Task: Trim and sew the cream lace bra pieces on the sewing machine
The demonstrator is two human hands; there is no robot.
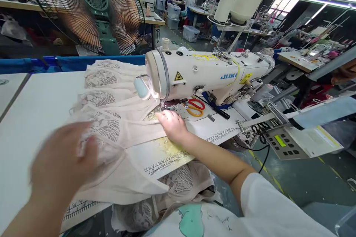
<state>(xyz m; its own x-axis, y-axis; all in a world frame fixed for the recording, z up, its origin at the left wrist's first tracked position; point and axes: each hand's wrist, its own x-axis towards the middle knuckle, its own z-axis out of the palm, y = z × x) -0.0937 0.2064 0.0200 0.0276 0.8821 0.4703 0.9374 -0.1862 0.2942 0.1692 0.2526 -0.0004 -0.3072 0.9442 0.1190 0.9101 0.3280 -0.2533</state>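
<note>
My left hand point(63, 155) is smeared by motion over the left part of a beige lace garment point(141, 131), and its fingers cannot be made out clearly. Close to the needle area of a white JUKI sewing machine point(191, 72), my right hand point(174, 126) is closed on the garment's edge. The fabric runs under the machine's head, where the presser foot is partly hidden. More lace pieces point(101, 78) lie in a row behind, toward the fan. Scissors with red and orange handles point(196, 107) rest on the machine bed just beyond my right hand.
A large fan point(97, 11) stands behind the table point(25, 118). Beige garments point(183, 181) hang at my lap below the ruler-marked edge. A control panel point(283, 144) sits at right. Thread cones point(226, 2) rise behind the machine. Other people work in the distance.
</note>
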